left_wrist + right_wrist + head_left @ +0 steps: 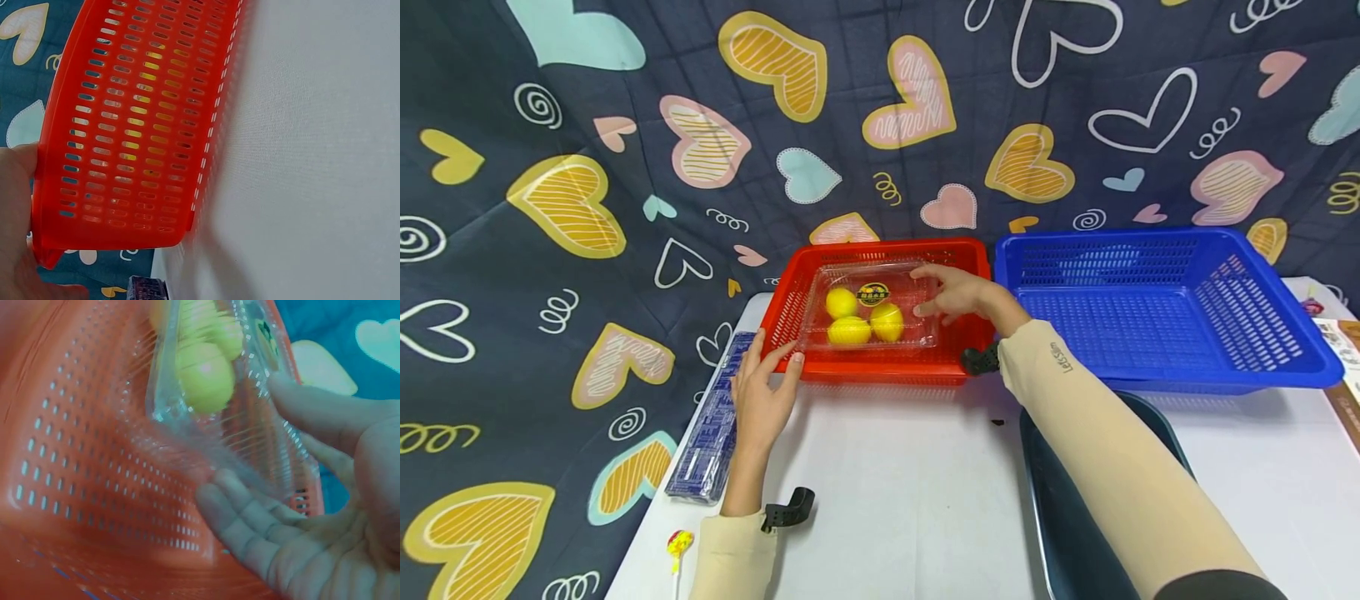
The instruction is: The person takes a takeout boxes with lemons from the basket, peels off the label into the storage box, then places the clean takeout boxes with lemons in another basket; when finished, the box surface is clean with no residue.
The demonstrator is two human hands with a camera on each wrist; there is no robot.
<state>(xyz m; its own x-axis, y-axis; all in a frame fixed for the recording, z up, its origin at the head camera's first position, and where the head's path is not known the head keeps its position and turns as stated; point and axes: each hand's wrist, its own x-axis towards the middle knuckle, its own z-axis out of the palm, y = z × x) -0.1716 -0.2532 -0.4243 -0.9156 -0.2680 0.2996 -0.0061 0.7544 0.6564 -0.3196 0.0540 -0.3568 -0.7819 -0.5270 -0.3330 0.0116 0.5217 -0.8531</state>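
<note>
A clear plastic box (pixel 874 263) with a dark round label lies inside the red basket (pixel 880 368), and the yellow lemons (pixel 850 331) show through it. My right hand (pixel 958 296) holds the right end of this box, thumb and fingers spread on either side of its edge. In the right wrist view, the fingertips (pixel 215 499) are right at a corner of the box. Over the basket's front left corner rests my left hand (pixel 763 404), its fingers fairly straight and close to the box's left end. The left wrist view shows a finger (pixel 24 159) against the red rim.
A blue basket (pixel 1150 383) stands to the right of the red one. Below my right forearm is a dark bin (pixel 1060 508). A blue-patterned package (pixel 703 454) and a lollipop (pixel 679 546) lie along the left side. Behind everything hangs a heart-patterned cloth (pixel 865 192).
</note>
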